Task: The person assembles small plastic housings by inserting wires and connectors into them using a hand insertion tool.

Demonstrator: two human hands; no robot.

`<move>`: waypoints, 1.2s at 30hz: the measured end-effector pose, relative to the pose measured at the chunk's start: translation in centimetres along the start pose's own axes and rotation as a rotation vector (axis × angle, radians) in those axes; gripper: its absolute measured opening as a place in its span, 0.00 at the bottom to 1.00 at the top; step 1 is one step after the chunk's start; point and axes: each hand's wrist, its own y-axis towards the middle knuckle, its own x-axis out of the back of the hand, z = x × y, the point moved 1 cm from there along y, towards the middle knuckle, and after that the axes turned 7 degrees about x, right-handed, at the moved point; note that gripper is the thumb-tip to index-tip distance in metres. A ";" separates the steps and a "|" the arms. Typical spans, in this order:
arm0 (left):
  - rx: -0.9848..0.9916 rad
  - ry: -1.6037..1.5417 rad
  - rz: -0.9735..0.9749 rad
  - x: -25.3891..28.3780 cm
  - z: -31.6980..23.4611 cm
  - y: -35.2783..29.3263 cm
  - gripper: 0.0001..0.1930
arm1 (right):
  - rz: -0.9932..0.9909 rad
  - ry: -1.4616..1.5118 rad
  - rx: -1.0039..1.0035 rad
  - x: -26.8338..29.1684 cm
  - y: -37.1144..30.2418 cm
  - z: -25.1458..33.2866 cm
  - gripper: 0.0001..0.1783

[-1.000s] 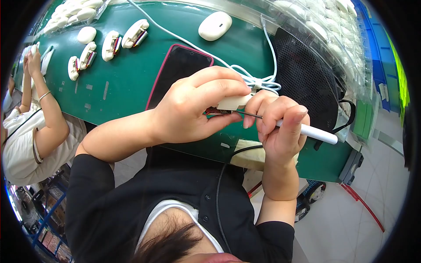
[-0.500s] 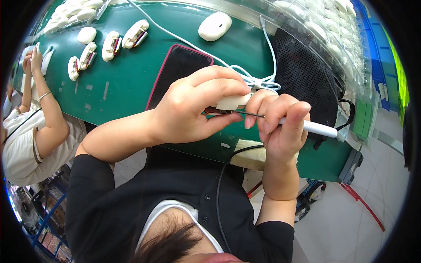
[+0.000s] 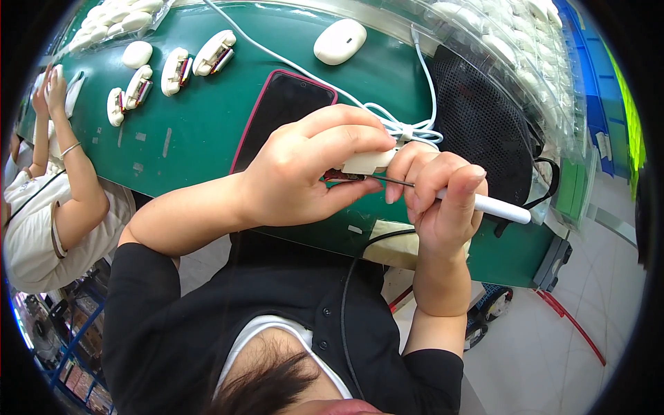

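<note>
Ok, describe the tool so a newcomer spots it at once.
Over the green table, find the person's right hand. It holds the tool, whose white handle points right and thin dark shaft points left. Unlike the rounded white cases on the table, it is straight and slender.

Desk: green top, glossy, with soft light reflections toward its far edge; a pale border strip runs along that edge. Dull scraps of tape stuck to the surface toward the left end. Near right corner carries a grey fitting. Beyond the right edge: blue bins and a bright yellow-green strip. Floor pale and smooth; a red cable or tube lies across it. Lower left, off the near edge: blue-framed shelving, contents indistinct; bright light beside it.
</note>
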 end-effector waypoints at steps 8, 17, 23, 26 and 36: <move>-0.018 0.006 0.014 0.0 0.0 0.0 0.26 | 0.007 0.053 -0.049 0.2 0.2 0.2 0.32; -0.020 -0.017 0.025 -0.1 0.0 0.0 0.26 | 0.029 0.100 -0.070 0.6 0.2 0.0 0.32; 0.021 -0.023 0.013 0.3 0.2 0.3 0.23 | -0.023 0.047 -0.037 0.3 0.1 0.1 0.32; 0.140 -0.120 0.064 0.4 0.3 0.2 0.22 | -0.049 0.009 -0.021 0.3 0.2 0.1 0.33; 0.620 -0.545 0.180 0.4 0.2 0.3 0.25 | -0.089 -0.032 0.020 0.5 0.0 0.2 0.33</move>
